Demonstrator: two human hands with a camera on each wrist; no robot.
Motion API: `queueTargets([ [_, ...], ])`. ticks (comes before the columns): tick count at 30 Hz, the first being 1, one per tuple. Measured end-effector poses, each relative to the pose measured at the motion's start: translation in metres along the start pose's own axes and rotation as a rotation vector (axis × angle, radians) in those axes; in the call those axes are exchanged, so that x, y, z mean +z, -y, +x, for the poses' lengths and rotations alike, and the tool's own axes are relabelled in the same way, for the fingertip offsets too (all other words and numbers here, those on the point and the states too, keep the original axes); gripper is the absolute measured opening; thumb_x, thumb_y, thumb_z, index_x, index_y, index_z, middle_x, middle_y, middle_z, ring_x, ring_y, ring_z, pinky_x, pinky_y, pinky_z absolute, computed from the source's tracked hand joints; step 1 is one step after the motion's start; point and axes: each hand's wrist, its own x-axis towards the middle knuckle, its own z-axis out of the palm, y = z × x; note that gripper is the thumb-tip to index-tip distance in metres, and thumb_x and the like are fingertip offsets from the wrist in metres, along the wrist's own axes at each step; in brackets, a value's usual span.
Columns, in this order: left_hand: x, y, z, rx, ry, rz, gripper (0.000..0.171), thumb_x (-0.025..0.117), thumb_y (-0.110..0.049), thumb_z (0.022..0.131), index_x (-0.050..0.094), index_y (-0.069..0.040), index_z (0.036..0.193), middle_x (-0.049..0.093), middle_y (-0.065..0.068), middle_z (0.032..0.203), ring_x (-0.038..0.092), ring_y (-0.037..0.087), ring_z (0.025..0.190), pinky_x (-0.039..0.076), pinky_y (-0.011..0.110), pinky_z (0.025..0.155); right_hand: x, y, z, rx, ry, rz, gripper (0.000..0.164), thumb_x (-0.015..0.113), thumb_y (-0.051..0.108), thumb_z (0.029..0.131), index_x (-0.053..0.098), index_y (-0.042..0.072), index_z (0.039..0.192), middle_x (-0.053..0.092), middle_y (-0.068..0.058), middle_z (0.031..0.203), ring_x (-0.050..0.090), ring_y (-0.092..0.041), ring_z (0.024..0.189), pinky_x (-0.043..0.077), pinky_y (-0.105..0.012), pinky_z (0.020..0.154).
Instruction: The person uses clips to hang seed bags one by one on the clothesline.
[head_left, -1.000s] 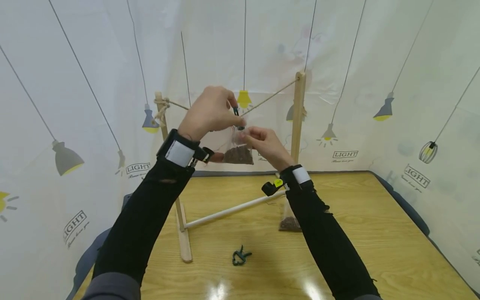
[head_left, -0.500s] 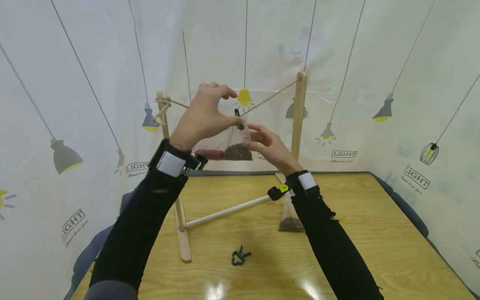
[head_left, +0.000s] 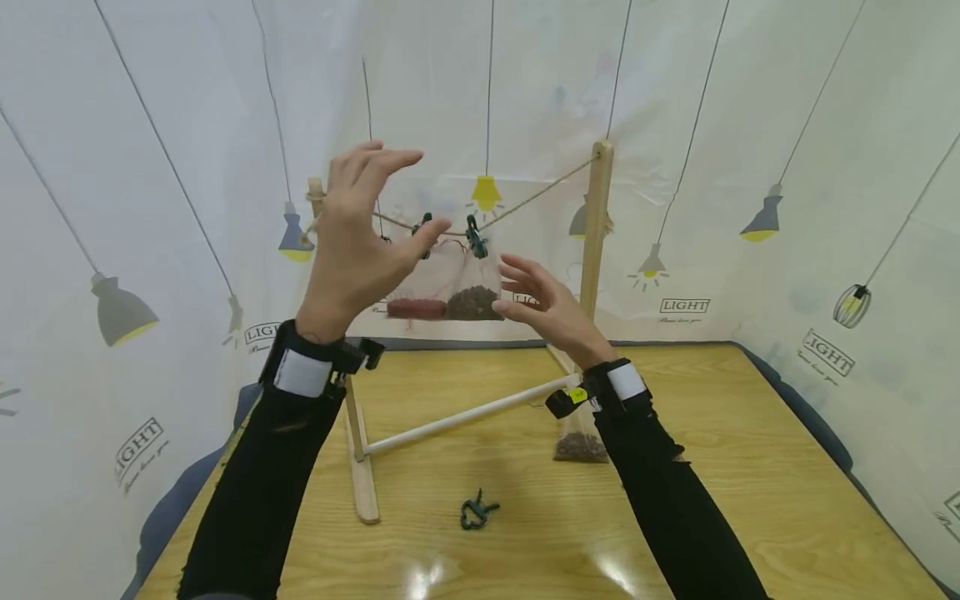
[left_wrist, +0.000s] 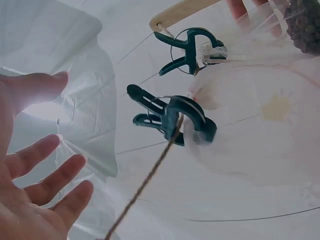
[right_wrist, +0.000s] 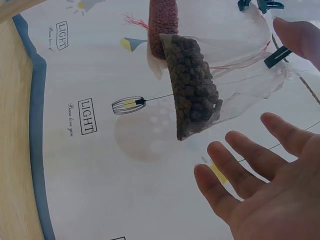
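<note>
A clear bag of dark stone-like lumps (head_left: 472, 304) hangs from the rope (head_left: 543, 193) by a green spring clamp (head_left: 476, 237). Beside it hangs a pale bag with reddish contents (head_left: 416, 309), held by another green clamp (left_wrist: 172, 117). My left hand (head_left: 352, 242) is raised left of the clamps, fingers spread, holding nothing. To the right of the stone bag, my right hand (head_left: 551, 308) has loosely extended fingers; the right wrist view shows a gap between them and the bag (right_wrist: 192, 85).
The rope runs between two wooden posts (head_left: 596, 225) joined low down by a white bar (head_left: 465, 417). A loose green clamp (head_left: 476, 510) lies on the wooden table (head_left: 675, 517). Another bag with brown contents (head_left: 580, 447) stands near my right forearm.
My left hand has let go of the clamp and drawn back to the left. My right hand has released the stone bag and moved slightly right. The bag now hangs from the rope.
</note>
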Motion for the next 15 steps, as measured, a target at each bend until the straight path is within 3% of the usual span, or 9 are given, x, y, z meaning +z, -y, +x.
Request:
queueTargets([
  [6,-0.004,0.008,-0.022,0.027,-0.187,-0.017,0.059,0.083,-0.018,0.085,0.062,-0.002,0.137,0.061,0.020,0.139,0.037,0.034,0.149,0.019,0.040,0.130,0.000,-0.004,-0.017,-0.023,0.014,0.009,0.073,0.066,0.026,0.101,0.027,0.026,0.163,0.032,-0.003,0.168,0.034,-0.029,0.153,0.036,-0.048,0.124],
  [11,-0.007,0.014,-0.040,-0.014,-0.312,-0.039,0.059,0.084,-0.013,0.081,0.063,0.000,0.135,0.061,0.020,0.141,0.034,0.035,0.151,0.016,0.042,0.132,0.001,-0.007,-0.030,-0.031,0.010,0.000,0.073,0.066,0.023,0.102,0.027,0.025,0.163,0.033,-0.002,0.168,0.036,-0.029,0.152,0.033,-0.050,0.125],
  [15,-0.011,0.020,-0.053,-0.066,-0.364,-0.052,0.062,0.084,-0.009,0.080,0.061,0.000,0.137,0.060,0.019,0.143,0.034,0.034,0.152,0.019,0.042,0.131,0.002,-0.012,-0.039,-0.048,0.005,-0.010,0.072,0.066,0.021,0.102,0.028,0.026,0.163,0.033,-0.006,0.167,0.034,-0.031,0.153,0.031,-0.054,0.126],
])
